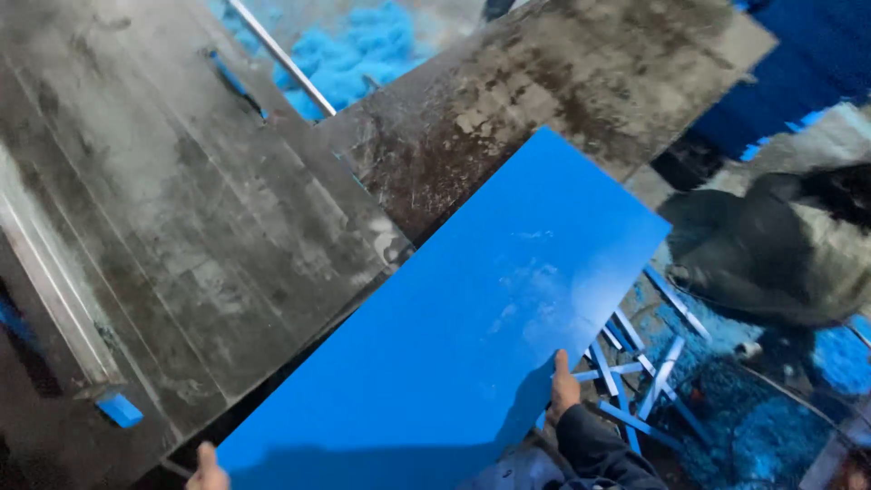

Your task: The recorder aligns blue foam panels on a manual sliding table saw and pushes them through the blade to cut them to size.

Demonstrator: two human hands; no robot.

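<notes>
A large blue panel [472, 336] is gripped at its near edge, the left hand [208, 468] at the near left corner and the right hand [563, 388] on the right edge, thumbs on top, apparently so it is kept level. It is held tilted over the dark, stained worktop [181, 227]. Blue offcut strips [640, 372] are scattered near right; blue shavings [349, 50] are piled far off.
</notes>
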